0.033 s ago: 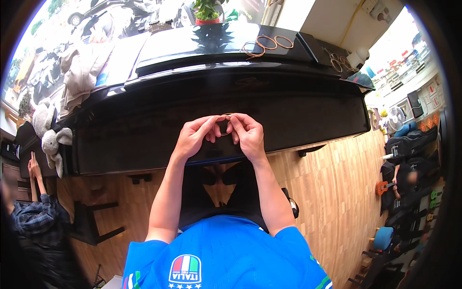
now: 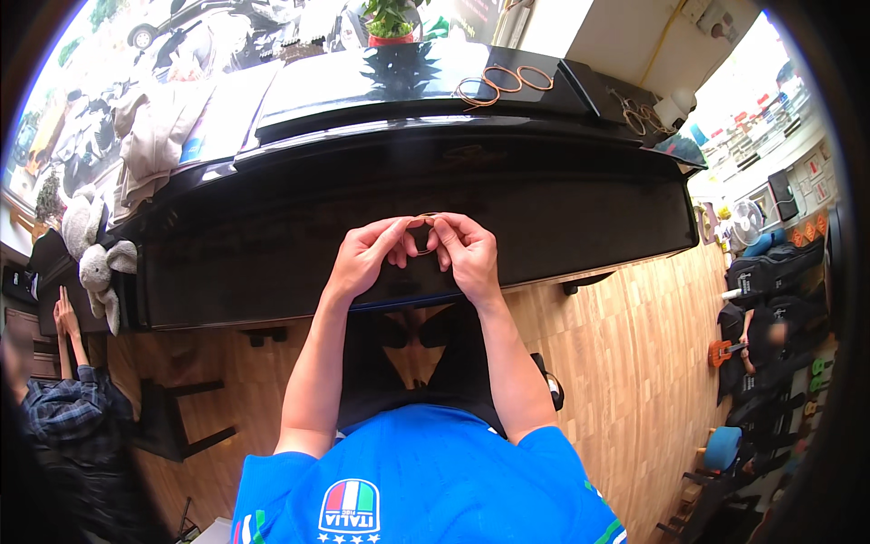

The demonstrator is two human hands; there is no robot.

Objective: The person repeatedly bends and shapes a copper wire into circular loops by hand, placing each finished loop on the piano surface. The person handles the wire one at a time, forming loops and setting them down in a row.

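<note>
My left hand [image 2: 375,252] and my right hand [image 2: 464,249] meet over the front of a black upright piano [image 2: 240,263]. Both pinch a small coiled wire [image 2: 426,217], thumbs near its top, with their other fingers curled around it. Three similar copper-coloured coils [image 2: 509,83] lie on the piano's glossy top toward the back right, and more coiled wire [image 2: 642,116] rests on a dark surface farther right.
A potted plant [image 2: 388,20], pale cloth [image 2: 149,140] and grey plush toy [image 2: 104,270] are around the piano. A person in plaid [image 2: 68,408] is at the left, another holding an orange ukulele [image 2: 721,354] at the right. A black chair [image 2: 186,422] stands lower left.
</note>
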